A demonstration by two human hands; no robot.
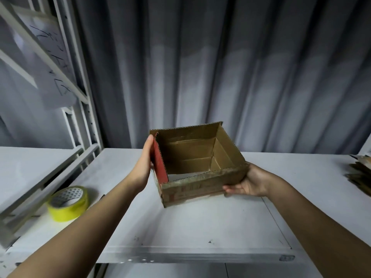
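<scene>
An open brown cardboard box (192, 189), with nothing inside it, is held above the white table (180, 227), tilted so its opening faces me. One red flap (159, 163) folds inward on its left side. My left hand (143, 165) presses flat against the box's left wall, fingers straight. My right hand (249, 180) holds the right near corner, with the thumb on the front wall and the fingers hidden under the box.
A yellow tape roll (68, 203) lies on the table at the left. White metal shelving (80, 109) with a paper sheet (52, 63) stands at the far left. Flattened cardboard pieces (361, 173) lie at the right edge. A grey curtain (241, 67) hangs behind.
</scene>
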